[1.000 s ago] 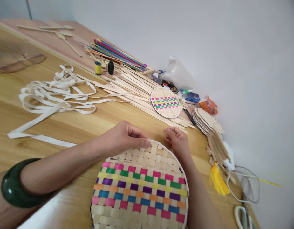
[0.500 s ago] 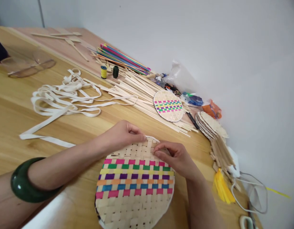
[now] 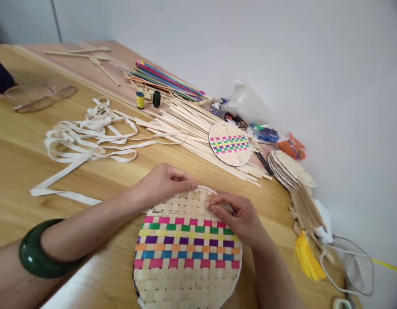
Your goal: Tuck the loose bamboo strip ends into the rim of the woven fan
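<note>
One woven disc [image 3: 185,285] before the person, over the desk [image 3: 14,163] | left hand [image 3: 162,184]: grip pinching its white rim [image 3: 207,188] | right hand [image 3: 241,216]: fingertips pressed together beside the rim, anything held unclear | likely light, springy, crackable; best held by the rim

A pale, white-edged round woven panel [image 3: 187,249], crossed by coloured bands, is held by its top over the desk [image 3: 121,178].
</note>
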Available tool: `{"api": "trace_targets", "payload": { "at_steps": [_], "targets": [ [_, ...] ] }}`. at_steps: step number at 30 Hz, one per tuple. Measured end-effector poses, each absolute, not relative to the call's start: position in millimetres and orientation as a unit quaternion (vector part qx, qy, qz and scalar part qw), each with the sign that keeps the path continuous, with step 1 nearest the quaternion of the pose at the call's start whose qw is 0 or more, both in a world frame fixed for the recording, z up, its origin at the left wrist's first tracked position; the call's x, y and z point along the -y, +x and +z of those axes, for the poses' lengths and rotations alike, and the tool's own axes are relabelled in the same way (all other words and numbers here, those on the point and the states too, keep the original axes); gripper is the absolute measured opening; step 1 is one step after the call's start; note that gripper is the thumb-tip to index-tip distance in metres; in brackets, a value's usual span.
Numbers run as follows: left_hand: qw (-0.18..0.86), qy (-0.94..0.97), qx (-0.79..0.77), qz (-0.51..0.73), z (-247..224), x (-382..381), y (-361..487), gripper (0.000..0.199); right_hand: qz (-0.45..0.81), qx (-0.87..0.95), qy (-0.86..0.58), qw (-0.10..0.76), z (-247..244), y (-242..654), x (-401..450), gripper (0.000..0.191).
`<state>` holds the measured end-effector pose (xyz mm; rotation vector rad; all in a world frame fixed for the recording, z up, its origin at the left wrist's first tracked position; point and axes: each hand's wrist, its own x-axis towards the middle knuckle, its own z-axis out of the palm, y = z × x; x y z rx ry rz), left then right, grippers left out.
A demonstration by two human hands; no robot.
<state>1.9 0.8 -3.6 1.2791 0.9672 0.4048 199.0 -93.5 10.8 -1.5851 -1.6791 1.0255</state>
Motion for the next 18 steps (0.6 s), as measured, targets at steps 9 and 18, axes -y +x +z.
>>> {"api": "trace_targets", "payload": {
  "at_steps": [9,18],
  "targets": [
    [0.719,0.540,-0.412,0.147,-3.0,-3.8,0.8,0.026,0.374,0.639,-0.600,0.304,9.6,197.7,94.4,0.012],
    [0.763,0.462,-0.431,0.137,-2.1,-3.6,1.4,0.025,0.402,0.615,-0.600,0.318,8.6,197.0,93.6,0.010]
  ]
}}
